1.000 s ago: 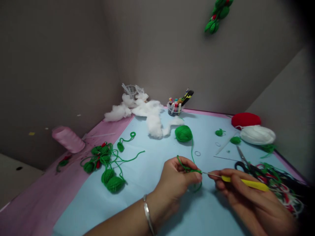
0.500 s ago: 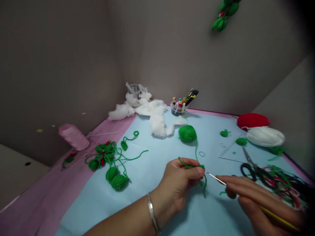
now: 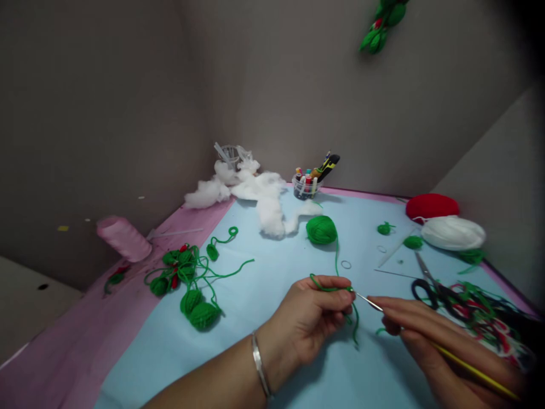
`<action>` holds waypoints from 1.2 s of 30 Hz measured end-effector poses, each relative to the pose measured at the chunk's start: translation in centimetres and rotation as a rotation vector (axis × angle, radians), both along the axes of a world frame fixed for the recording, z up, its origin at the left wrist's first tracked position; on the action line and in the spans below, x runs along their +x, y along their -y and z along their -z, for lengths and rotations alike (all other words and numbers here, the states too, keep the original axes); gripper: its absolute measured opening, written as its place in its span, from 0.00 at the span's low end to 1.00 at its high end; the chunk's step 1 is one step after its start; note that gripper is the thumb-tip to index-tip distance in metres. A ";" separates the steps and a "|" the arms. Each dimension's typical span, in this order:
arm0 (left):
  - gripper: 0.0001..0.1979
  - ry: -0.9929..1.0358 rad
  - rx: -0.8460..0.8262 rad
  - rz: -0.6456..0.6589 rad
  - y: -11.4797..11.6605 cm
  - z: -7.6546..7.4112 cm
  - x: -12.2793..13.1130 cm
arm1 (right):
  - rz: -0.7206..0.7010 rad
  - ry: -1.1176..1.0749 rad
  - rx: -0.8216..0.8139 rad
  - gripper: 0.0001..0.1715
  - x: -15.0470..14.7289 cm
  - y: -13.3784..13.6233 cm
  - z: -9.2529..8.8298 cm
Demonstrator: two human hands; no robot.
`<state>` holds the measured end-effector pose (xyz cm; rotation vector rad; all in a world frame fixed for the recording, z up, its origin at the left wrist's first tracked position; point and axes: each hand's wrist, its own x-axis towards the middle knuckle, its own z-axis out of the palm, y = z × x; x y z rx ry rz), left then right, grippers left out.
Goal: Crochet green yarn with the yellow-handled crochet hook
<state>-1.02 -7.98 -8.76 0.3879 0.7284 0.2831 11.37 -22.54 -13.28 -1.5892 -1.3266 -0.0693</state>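
My left hand (image 3: 317, 312) pinches a small piece of green yarn work (image 3: 349, 289) between thumb and fingers, and a loose tail (image 3: 356, 326) dangles below it. From there a strand runs up to the green yarn ball (image 3: 322, 230) lying just beyond. In my right hand (image 3: 430, 341) is a crochet hook (image 3: 468, 369) with a yellow handle, held like a pencil. Its silver tip meets the yarn at my left fingertips; whether it passes through a loop is too small to tell.
Green crocheted pieces (image 3: 200, 314) lie at left beside a pink thread cone (image 3: 123, 238). White stuffing (image 3: 270, 213) and a tub of pens (image 3: 305, 186) stand behind. Scissors (image 3: 428, 272), yarn scraps (image 3: 489, 318), a red skein (image 3: 432, 207) and a white skein (image 3: 453, 233) lie at right.
My right hand and the crochet hook have moved slightly left, with the tip now against the yarn at my left fingertips. The whole view has shifted a little.
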 end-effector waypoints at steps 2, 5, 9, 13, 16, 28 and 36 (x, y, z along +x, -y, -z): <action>0.09 0.003 -0.004 0.004 0.0 0.1 0.0 | -0.017 0.010 -0.013 0.15 0.1 0.0 0.1; 0.09 0.009 -0.013 0.015 -0.1 0.1 0.0 | -0.011 0.010 -0.017 0.15 0.2 0.0 0.2; 0.09 0.011 -0.039 0.018 0.0 0.1 0.0 | 0.013 -0.018 -0.015 0.15 0.1 0.1 0.2; 0.10 0.024 -0.073 0.032 0.0 0.2 0.0 | -0.005 -0.019 -0.031 0.16 0.0 0.4 0.1; 0.09 0.036 -0.079 0.042 -0.1 0.1 0.0 | -0.020 0.002 -0.036 0.16 0.1 0.4 0.0; 0.09 0.010 -0.065 0.054 -0.2 -0.4 0.0 | -0.025 0.010 0.005 0.13 -0.1 -0.3 -0.1; 0.05 0.041 -0.004 0.120 -0.1 0.3 -0.1 | -0.177 0.147 -0.114 0.20 1.5 0.3 0.2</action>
